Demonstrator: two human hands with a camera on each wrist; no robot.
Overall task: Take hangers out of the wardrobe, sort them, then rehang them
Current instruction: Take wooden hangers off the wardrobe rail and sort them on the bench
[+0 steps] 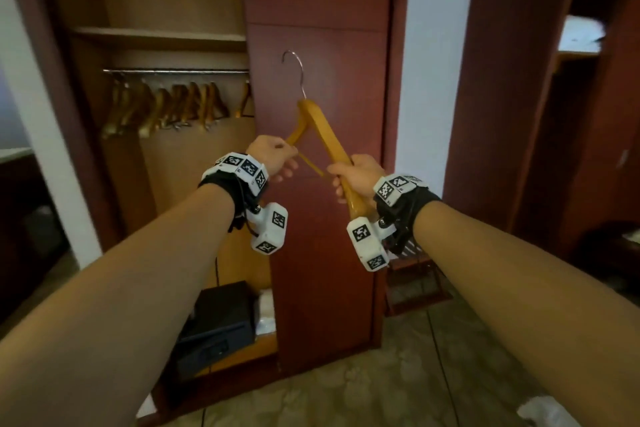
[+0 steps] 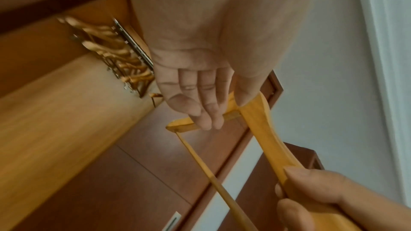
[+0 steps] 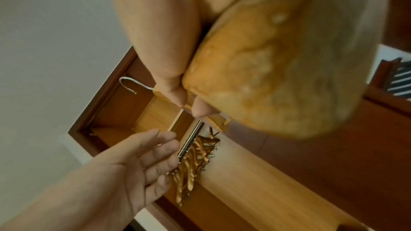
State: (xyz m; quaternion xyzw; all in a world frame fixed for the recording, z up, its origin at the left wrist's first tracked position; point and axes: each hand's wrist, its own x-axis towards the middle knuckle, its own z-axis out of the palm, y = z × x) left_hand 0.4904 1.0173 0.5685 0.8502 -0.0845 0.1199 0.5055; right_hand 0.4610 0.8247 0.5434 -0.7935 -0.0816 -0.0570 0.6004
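The right hand is wrapped tight around one arm of the yellow wooden hanger with a silver metal hook. The left hand touches the hanger's other arm with its fingers mostly straight, resting on the wood (more a light touch than a firm grip). The hanger is up in the air between both hands, hook on top, in front of the dark red wardrobe door.

The wood looks hard and stiff, so it will not bend. It looks light and smooth, maybe a bit slippery. The thick arms are good places to hold. The thin bottom bar looks weaker, and the hook could catch on things.

Far to the left, more wooden hangers hang on the shiny metal rail. They are blurry and bunched up, so I cannot count them. In the right wrist view the near end of the hanger blocks much of the picture.
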